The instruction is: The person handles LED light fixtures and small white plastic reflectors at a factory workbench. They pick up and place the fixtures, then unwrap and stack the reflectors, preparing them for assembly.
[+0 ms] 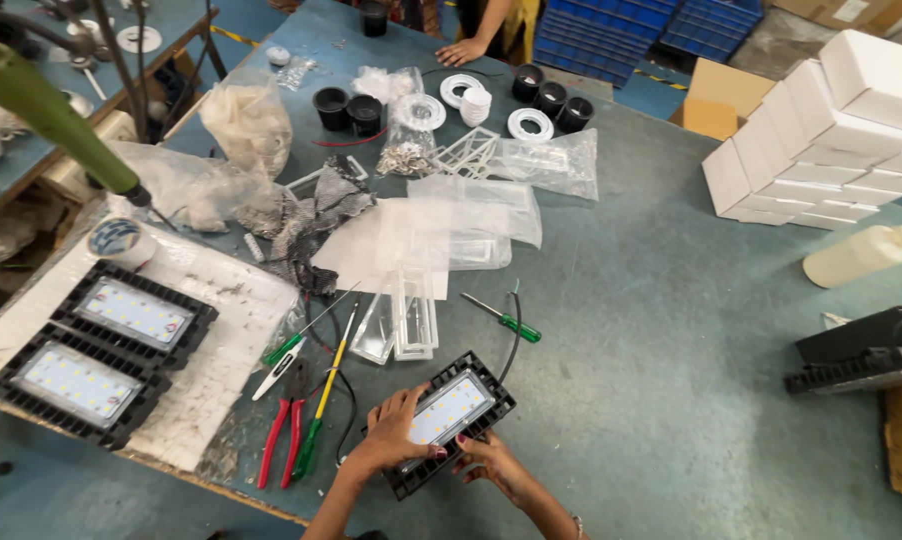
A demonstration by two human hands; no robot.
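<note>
A black finned lamp housing with a pale LED panel (pixel 451 410) lies tilted on the grey-green table near its front edge. My left hand (pixel 396 432) grips its left long side, fingers over the panel's edge. My right hand (pixel 491 462) holds the lower right side from below. A black cable runs from the lamp's far end toward a green-handled screwdriver (pixel 503 318). Clear plastic lens covers (pixel 401 325) lie just beyond the lamp.
Two more LED lamps (pixel 101 350) rest on a white foam sheet at left, with red pliers (pixel 281 430) and thin screwdrivers beside them. Plastic bags, black and white rings sit farther back. White boxes (pixel 821 130), a cream bottle (pixel 861 255) and a black housing (pixel 866 350) stand right. Another person's hand (pixel 461 50) rests at the far edge.
</note>
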